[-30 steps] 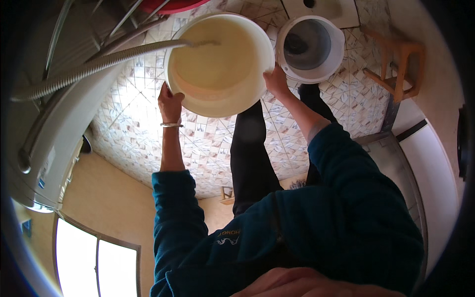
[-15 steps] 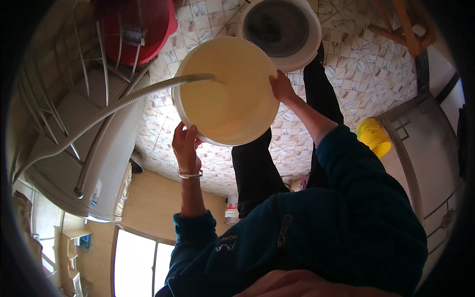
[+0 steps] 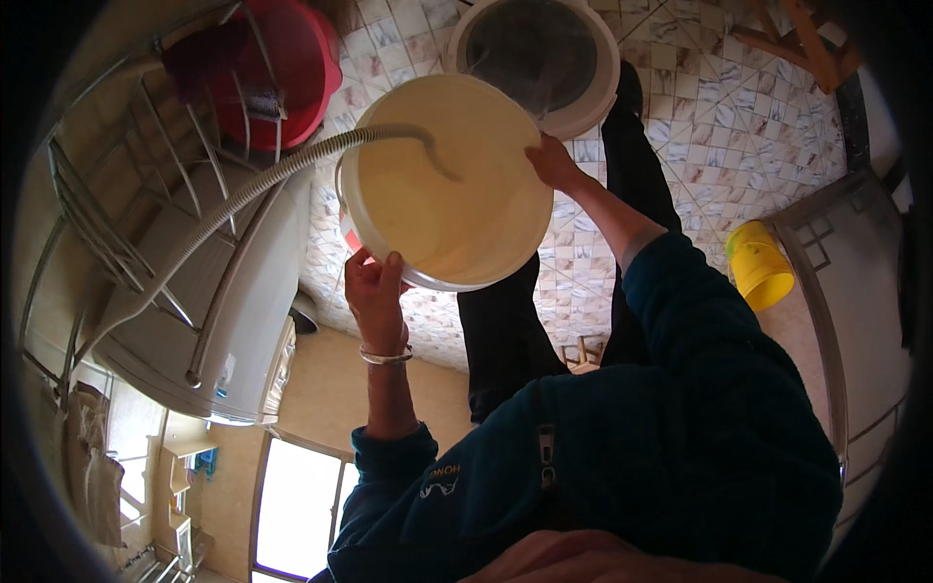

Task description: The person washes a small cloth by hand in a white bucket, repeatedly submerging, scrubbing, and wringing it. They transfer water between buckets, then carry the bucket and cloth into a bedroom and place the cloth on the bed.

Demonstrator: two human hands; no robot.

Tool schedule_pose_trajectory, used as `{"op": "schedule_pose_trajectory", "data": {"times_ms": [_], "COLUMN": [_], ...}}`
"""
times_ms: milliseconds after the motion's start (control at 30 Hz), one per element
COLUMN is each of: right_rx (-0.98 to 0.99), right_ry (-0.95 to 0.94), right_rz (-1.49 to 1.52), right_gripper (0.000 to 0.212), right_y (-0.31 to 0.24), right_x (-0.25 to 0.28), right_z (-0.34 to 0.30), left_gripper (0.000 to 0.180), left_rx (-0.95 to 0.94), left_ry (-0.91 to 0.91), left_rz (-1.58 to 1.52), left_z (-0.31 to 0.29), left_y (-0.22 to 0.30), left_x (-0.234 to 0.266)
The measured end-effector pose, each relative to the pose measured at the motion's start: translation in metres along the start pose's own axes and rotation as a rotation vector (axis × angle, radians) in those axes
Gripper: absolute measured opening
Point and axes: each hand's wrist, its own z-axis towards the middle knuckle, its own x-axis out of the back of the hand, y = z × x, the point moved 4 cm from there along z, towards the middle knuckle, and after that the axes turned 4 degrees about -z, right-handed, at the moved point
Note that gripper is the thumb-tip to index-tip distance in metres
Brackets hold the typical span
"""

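The floor point(image 3: 700, 160) spreads around us in small marbled tiles, cream veined with brown and grey, up to a plain beige wall point(image 3: 418, 379). Daylight glares white through the window point(image 3: 296, 505) there. Over on the left, in duller light, a metal rack point(image 3: 234, 282) stands by a big pale appliance point(image 3: 194, 335); on the right I see a wooden stool point(image 3: 809, 58) and a greyish door point(image 3: 865, 262) patterned with squares.

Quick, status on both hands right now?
Left hand: closed on the near-left rim of the large, round, cream-white plastic bucket.
Right hand: closed on the right rim of the same bucket.
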Motion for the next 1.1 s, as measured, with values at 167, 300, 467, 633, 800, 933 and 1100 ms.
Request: {"op": "schedule_pose_trajectory", "data": {"times_ms": [167, 300, 467, 633, 800, 933, 1100], "right_rx": [-0.104, 0.021, -0.092, -0.138, 0.041, 0.147, 0.115], "right_ry": [0.034, -0.038, 0.125, 0.12, 0.117, 0.182, 0.135], "right_rz": [-0.091, -0.249, 0.016, -0.072, -0.237, -0.264, -0.367], "right_gripper": [0.029, 0.029, 0.032, 0.037, 0.035, 0.03, 0.03], "right_y": [-0.01, -0.021, -0.034, -0.061, -0.095, -0.124, -0.15], "right_x": [0.013, 0.012, 0.008, -0.014, -0.053, -0.086, -0.12], "right_z": [-0.005, -0.008, -0.02, -0.035, -0.026, -0.012, -0.005], "left_gripper": [0.042, 0.042, 0.043, 0.044, 0.039, 0.042, 0.044], "left_rx": [-0.003, -0.014, 0.021, -0.121, -0.197, -0.176, -0.122], "left_ry": [0.003, -0.017, -0.06, -0.136, -0.221, -0.231, -0.203], "left_rz": [-0.027, -0.024, -0.031, 0.123, -0.066, -0.232, -0.36], "left_z": [0.005, 0.008, 0.03, 0.095, 0.175, 0.204, 0.233], "left_y": [0.002, -0.002, -0.024, -0.073, -0.116, -0.134, -0.172], "left_x": [-0.007, 0.0, 0.031, 0.069, 0.106, 0.141, 0.169]}}
